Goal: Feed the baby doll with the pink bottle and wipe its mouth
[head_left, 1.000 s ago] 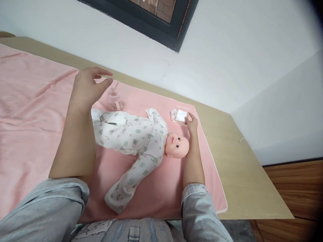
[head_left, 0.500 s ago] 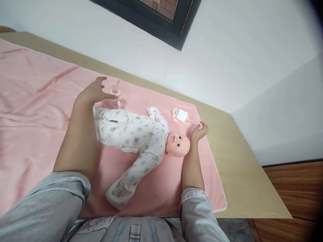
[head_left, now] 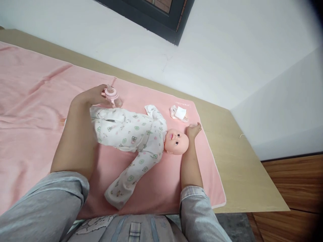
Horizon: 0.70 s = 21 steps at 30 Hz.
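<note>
A baby doll (head_left: 133, 131) in a white printed sleepsuit lies on its back across the pink blanket (head_left: 156, 183), its bald head (head_left: 178, 142) toward the right. Beyond its legs, my left hand (head_left: 94, 95) has its fingers around a pink-collared clear baby bottle (head_left: 112, 95), which leans slightly, teat up. Part of that grip is hidden behind the bottle. My right hand (head_left: 193, 129) is just past the top of the doll's head, fingers loosely spread and holding nothing; that forearm passes close against the head.
A small plastic packet with a white square (head_left: 179, 113) lies on the blanket beyond the doll's head. The blanket covers much of a beige tabletop (head_left: 233, 161). A white wall (head_left: 141, 55) with a dark window frame (head_left: 161, 25) stands behind, wooden panels (head_left: 295, 181) at right.
My left hand has closed on the baby bottle and tipped it a little to the left. The right hand has shifted slightly left, closer to the doll's head.
</note>
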Motion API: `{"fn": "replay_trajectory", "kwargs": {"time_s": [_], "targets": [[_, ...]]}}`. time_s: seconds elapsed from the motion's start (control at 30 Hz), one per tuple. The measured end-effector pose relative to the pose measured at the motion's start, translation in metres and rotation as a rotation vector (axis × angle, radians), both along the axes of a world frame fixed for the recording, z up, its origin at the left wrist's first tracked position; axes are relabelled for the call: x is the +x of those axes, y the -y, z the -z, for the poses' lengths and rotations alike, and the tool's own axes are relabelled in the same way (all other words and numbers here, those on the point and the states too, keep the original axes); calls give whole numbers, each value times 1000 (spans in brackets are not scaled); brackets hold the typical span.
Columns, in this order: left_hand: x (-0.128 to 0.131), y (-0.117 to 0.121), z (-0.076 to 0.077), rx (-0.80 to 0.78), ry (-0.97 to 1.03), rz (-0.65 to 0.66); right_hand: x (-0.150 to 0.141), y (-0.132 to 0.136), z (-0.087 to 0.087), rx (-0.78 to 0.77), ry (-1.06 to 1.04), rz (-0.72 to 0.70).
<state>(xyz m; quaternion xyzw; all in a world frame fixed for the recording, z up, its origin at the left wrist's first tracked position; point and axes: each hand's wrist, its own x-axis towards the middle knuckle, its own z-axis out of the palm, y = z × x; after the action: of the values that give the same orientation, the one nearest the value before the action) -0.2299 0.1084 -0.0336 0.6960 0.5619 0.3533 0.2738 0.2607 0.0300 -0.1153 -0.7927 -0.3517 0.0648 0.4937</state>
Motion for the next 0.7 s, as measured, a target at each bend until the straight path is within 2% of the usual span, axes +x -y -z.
{"fn": "replay_trajectory", "kwargs": {"time_s": [0.07,0.13,0.27,0.43,0.6,0.7], "targets": [[-4,4,-2,-189,15,53,0,0,1,6,-5,2],[-6,7,-4,-234,37,34,0,0,1,13,-7,2],[-2,7,-3,-170,59,-25,-1,2,-1,18,-5,-2],[14,4,3,-36,11,-18,-1,3,-2,8,-14,1],[19,-1,6,28,-85,-165,-2,3,-5,11,-35,33],[22,1,-1,77,-61,-213,-1,4,-10,36,-40,54]]}}
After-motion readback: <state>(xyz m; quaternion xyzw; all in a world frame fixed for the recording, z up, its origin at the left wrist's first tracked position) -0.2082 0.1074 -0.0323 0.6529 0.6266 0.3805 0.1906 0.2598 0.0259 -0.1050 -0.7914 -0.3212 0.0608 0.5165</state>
